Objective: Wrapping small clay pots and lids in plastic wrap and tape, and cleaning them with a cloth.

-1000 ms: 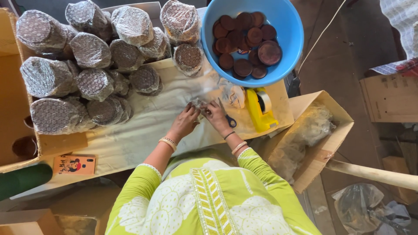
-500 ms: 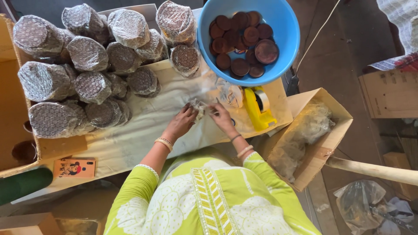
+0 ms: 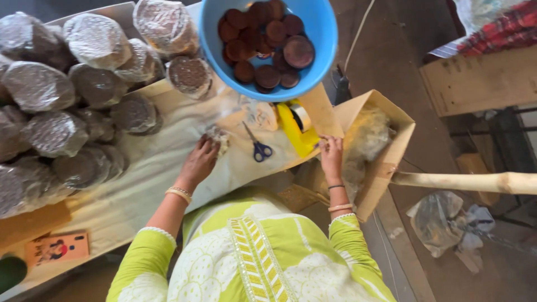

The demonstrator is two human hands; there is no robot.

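Note:
My left hand rests on the cloth-covered table, its fingers closed on a small crumpled piece of clear plastic wrap. My right hand is out to the right, fingers apart. Its fingertips are at the table's edge, between the yellow tape dispenser and an open cardboard box of clear plastic. Blue-handled scissors lie between my hands. Above them, a blue bowl holds several dark brown round discs.
Several plastic-wrapped stacks of dark discs are piled on the left of the table. A small orange card lies at the near left corner. On the right are a wooden pole, a plastic bag on the floor and a wooden crate.
Both hands were together over the plastic wrap. My right hand has since moved right to the box edge, the left has stayed, and the view has come closer.

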